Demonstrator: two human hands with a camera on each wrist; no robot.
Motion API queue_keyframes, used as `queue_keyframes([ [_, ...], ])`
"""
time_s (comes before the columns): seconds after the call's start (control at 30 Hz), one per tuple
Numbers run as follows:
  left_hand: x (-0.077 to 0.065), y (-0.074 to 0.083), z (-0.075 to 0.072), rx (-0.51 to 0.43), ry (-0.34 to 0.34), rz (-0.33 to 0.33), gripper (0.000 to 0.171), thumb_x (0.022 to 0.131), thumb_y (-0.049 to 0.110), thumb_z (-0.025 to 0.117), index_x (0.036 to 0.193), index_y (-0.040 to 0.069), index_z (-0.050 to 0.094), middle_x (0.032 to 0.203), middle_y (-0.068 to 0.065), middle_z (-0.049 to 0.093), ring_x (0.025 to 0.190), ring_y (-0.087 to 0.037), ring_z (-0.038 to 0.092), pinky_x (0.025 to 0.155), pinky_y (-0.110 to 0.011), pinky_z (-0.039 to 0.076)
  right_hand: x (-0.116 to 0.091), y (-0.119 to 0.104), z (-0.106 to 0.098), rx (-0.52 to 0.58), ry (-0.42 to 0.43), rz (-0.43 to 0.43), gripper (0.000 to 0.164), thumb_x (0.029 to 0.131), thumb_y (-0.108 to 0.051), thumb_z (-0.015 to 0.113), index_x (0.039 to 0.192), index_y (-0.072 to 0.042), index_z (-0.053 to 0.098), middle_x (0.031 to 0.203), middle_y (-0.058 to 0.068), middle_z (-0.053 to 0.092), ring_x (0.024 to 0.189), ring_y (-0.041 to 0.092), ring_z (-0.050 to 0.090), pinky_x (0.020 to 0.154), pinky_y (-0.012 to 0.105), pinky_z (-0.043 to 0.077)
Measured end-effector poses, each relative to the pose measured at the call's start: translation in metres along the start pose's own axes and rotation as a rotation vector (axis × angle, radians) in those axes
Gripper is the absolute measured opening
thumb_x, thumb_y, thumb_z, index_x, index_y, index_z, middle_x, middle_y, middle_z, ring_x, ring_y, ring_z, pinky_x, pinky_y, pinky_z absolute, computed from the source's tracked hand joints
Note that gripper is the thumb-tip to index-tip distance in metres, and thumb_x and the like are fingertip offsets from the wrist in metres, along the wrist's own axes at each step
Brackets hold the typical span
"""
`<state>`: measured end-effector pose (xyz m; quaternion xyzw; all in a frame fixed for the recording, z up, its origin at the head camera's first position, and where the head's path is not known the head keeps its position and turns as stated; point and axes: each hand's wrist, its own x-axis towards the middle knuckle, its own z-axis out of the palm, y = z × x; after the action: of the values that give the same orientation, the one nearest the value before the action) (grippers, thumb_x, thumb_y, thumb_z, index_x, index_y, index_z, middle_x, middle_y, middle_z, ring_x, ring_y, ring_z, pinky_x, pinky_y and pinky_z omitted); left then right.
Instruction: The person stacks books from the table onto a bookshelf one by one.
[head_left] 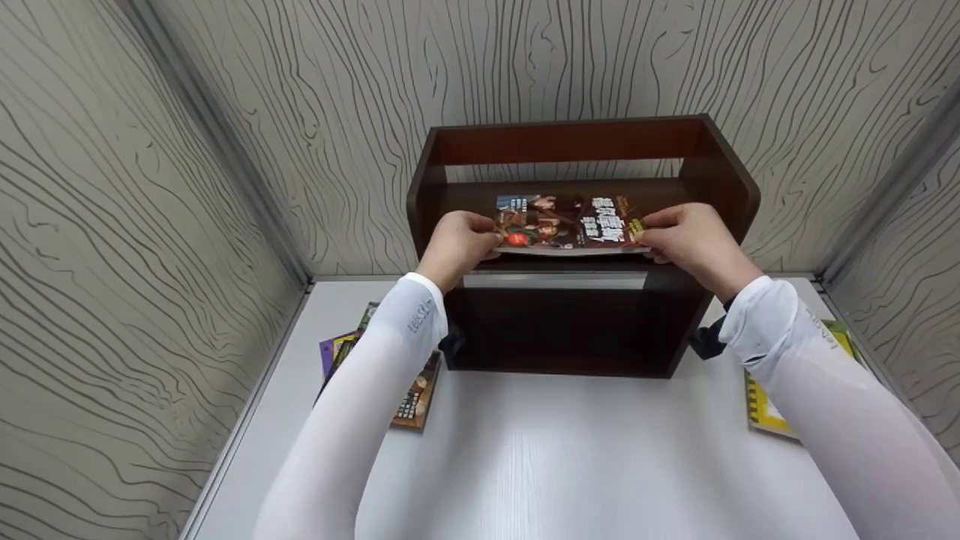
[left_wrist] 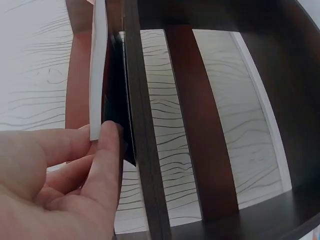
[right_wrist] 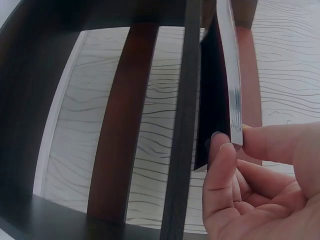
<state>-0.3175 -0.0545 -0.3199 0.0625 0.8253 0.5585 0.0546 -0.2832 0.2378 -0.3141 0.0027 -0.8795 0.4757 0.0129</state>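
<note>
A book [head_left: 562,225] with a dark illustrated cover and white lettering lies flat between my two hands, at the upper shelf of a dark brown wooden bookshelf [head_left: 562,322]. My left hand [head_left: 461,244] pinches its left end, and my right hand [head_left: 694,244] pinches the right end. Each wrist view shows thumb and fingers on either face of the book; its white page edges [left_wrist: 99,75] face the left wrist camera. In the right wrist view, the book [right_wrist: 231,75] stands a little apart from the shelf board [right_wrist: 182,125]. A dark surface lies between them; I cannot tell what it is.
Several books [head_left: 411,409] lie on the white table [head_left: 517,465] left of the bookshelf, partly behind my left sleeve. A yellow book [head_left: 765,409] lies on the right, partly under my right sleeve. Wood-patterned panels [head_left: 360,75] stand behind and at both sides.
</note>
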Motion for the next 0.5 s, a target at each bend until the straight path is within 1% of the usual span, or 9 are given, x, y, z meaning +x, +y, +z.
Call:
queue_keyframes([
  [0.07,0.000,0.000,0.001,0.074,0.012,0.002,0.032,0.087,0.006,0.059,0.117,-0.003,0.058,0.104,-0.009,0.061,0.080,-0.014,0.065,0.069,-0.025,0.053,0.001,0.001,0.000,-0.020,0.004,0.001,0.039,0.084,-0.016,0.063,0.115,0.007,0.057,0.091,0.013,0.066,0.063,0.014,0.060,0.058,0.024,0.052],
  [0.17,0.001,0.001,0.004,0.148,0.028,0.006,0.030,0.087,0.008,0.060,0.115,0.000,0.060,0.102,-0.006,0.063,0.078,-0.013,0.064,0.068,-0.026,0.053,0.002,0.003,0.001,-0.059,0.017,0.001,0.039,0.084,-0.017,0.063,0.115,0.006,0.058,0.088,0.012,0.066,0.063,0.015,0.060,0.055,0.024,0.051],
  [0.3,0.001,0.003,0.008,0.267,0.048,0.036,0.025,0.087,0.011,0.059,0.111,0.005,0.065,0.098,-0.002,0.064,0.077,-0.012,0.062,0.064,-0.026,0.051,0.004,0.005,0.001,-0.087,0.037,0.002,0.038,0.083,-0.017,0.063,0.114,0.005,0.059,0.088,0.013,0.065,0.063,0.015,0.060,0.057,0.026,0.052],
  [0.4,0.002,0.004,0.010,0.366,0.070,0.073,0.021,0.088,0.011,0.057,0.106,0.008,0.068,0.093,0.000,0.064,0.070,-0.013,0.058,0.058,-0.025,0.046,0.006,0.006,0.002,-0.106,0.053,0.001,0.037,0.083,-0.016,0.063,0.113,0.004,0.059,0.089,0.013,0.065,0.062,0.015,0.060,0.057,0.029,0.052],
  [0.5,0.001,0.006,0.013,0.449,0.084,0.108,0.017,0.088,0.010,0.055,0.096,0.008,0.070,0.082,-0.002,0.063,0.061,-0.014,0.051,0.053,-0.026,0.040,0.006,0.006,0.004,-0.155,0.068,-0.007,0.036,0.083,-0.017,0.062,0.113,0.003,0.060,0.092,0.014,0.064,0.063,0.015,0.060,0.056,0.028,0.050],
])
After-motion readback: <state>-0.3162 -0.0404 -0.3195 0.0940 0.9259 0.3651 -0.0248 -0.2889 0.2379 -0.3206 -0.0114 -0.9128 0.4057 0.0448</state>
